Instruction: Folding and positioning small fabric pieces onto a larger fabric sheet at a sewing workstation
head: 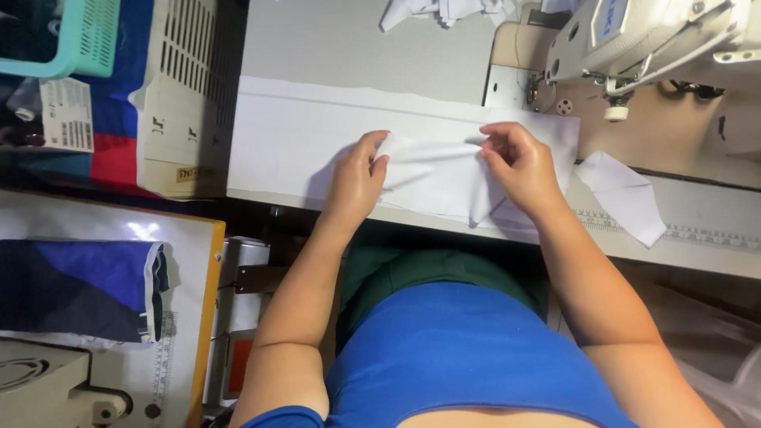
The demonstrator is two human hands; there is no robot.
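Blue shirt cloth fills the lower view, below a pale grey bench (357,47). Both forearms reach forward, wrists bent. Left hand (358,176) pinches one end of a small white fabric piece (432,170); right hand (519,162) pinches its other end, fingers curled. It lies creased on a flat white fabric strip (285,135). Beyond the right hand stands a white sewing machine (658,40); a folded white scrap (626,194) lies just outside it.

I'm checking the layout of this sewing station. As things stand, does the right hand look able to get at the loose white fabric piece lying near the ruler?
Probably yes. The right hand pinches the folded white cloth; the loose fabric piece lies just beside it, nothing between.
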